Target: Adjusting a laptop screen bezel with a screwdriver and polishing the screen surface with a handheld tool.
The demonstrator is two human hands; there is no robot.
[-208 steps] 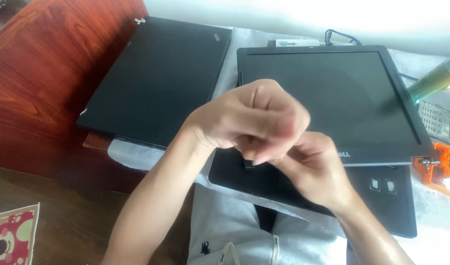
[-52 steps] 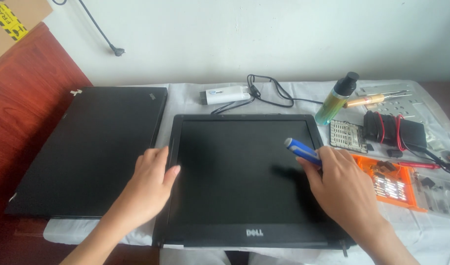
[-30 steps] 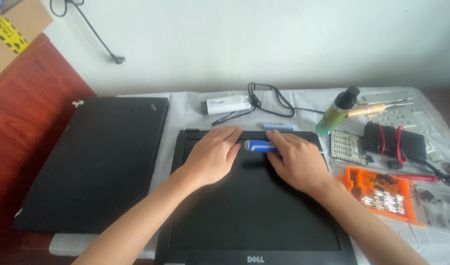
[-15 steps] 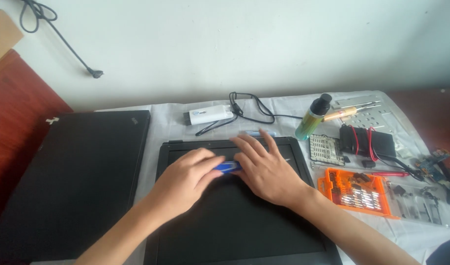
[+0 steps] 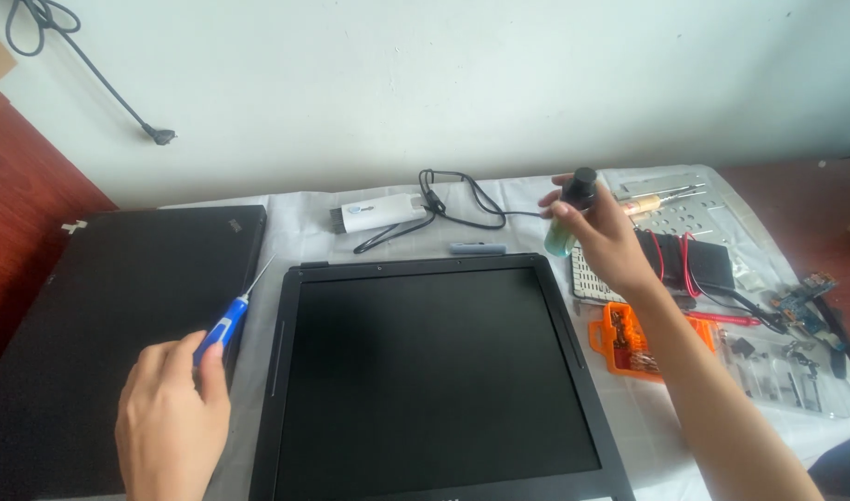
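Head view: left hand (image 5: 170,422) pinches a screwdriver (image 5: 228,319) just left of the screen (image 5: 434,371); right hand (image 5: 601,237) closes around a bottle (image 5: 571,209) beyond the screen's far right corner.

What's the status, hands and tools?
Left hand grips blue-handled screwdriver, tip up, between the two laptops. Right hand wraps small green bottle with black cap. Open laptop screen untouched, nothing lying on it.

A white-clothed table (image 5: 304,218) carries two black laptops (image 5: 100,343) (image 5: 434,371), a white adapter (image 5: 378,213) and an orange screw case (image 5: 629,339).
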